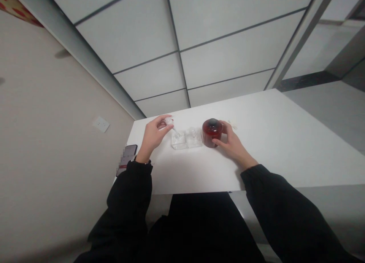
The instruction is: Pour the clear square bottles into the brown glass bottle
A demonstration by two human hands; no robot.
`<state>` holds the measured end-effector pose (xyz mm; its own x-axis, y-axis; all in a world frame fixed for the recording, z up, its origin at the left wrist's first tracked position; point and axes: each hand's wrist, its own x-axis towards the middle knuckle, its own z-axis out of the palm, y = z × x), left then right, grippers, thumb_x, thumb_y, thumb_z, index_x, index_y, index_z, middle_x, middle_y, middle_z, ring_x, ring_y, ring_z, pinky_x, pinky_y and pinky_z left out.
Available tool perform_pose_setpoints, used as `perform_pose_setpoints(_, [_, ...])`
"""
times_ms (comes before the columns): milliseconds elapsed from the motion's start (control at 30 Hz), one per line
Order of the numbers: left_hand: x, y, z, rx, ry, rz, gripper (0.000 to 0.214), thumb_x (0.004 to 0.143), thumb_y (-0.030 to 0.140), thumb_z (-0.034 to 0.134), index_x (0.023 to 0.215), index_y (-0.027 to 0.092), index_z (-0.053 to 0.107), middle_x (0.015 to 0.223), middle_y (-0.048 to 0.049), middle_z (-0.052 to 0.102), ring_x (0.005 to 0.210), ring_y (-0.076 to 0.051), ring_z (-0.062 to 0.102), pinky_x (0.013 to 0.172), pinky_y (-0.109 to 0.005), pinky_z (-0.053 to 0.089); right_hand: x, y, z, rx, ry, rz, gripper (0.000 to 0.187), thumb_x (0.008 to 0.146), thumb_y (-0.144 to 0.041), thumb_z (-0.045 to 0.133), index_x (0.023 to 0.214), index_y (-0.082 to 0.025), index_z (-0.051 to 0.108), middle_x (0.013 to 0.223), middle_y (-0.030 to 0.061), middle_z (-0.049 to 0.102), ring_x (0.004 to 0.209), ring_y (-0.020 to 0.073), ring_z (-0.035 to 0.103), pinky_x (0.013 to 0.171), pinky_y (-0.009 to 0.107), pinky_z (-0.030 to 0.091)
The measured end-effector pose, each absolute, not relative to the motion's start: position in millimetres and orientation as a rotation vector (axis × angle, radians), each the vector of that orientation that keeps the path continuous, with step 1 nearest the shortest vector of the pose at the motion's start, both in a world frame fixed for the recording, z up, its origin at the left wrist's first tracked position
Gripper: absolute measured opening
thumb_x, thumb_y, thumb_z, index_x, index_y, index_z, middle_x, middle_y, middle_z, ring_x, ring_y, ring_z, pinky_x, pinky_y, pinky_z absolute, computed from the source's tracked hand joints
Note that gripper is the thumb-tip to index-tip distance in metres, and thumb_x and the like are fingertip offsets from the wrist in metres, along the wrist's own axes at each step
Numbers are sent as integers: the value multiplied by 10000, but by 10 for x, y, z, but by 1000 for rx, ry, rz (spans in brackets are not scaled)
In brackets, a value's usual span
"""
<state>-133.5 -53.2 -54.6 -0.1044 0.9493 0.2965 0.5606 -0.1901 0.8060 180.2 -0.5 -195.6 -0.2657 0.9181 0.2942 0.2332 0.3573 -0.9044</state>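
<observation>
Two clear glass-like containers stand side by side on the white table: a left clear container [179, 142] and a right clear container [194, 142] with a rounded clear lid or knob on top. Over the left one, my left hand [155, 134] pinches a small clear, rounded piece [169, 121], perhaps a lid with a knob. A thin clear stem runs down from it into the container; its lower end is hard to make out. My right hand [230, 142] is wrapped round a dark red translucent jar [209, 139] with a dark knob on top, standing upright beside the clear containers.
A phone [127, 160] lies at the left edge of the white table [273, 149], by the wall. Something small and pale [232, 124] lies behind my right hand. White panelled doors [228, 53] rise behind the table. A socket [101, 124] is on the left wall.
</observation>
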Motion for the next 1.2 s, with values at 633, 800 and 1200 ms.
perform_pose_setpoints(633, [-1820,328,-1536,1590,1726,1171,333,798,358,742,1036,198,574,1106,-115,756,1062,-248,743,1023,-444,566,1835,13,-2057,-994,-1737,969,881,853,-750,709,1549,-294,418,1512,175,610,1403,424,579,1188,708,417])
perform_pose_setpoints(800, [-1896,228,-1670,1714,1699,1013,383,828,349,725,1172,209,630,1100,-95,787,1140,-276,730,1144,-506,486,1850,21,-2123,-979,-1738,910,952,834,-880,624,1560,-295,429,1532,187,590,1404,430,579,1173,694,439])
perform_pose_setpoints(1200, [-1863,-9,-1465,1901,1576,979,501,892,366,724,1370,226,666,1467,-107,678,1381,-291,615,1259,-496,419,1718,-140,-701,-915,-2126,189,273,1005,-466,651,1202,-283,699,1184,111,768,1131,321,695,1024,518,526])
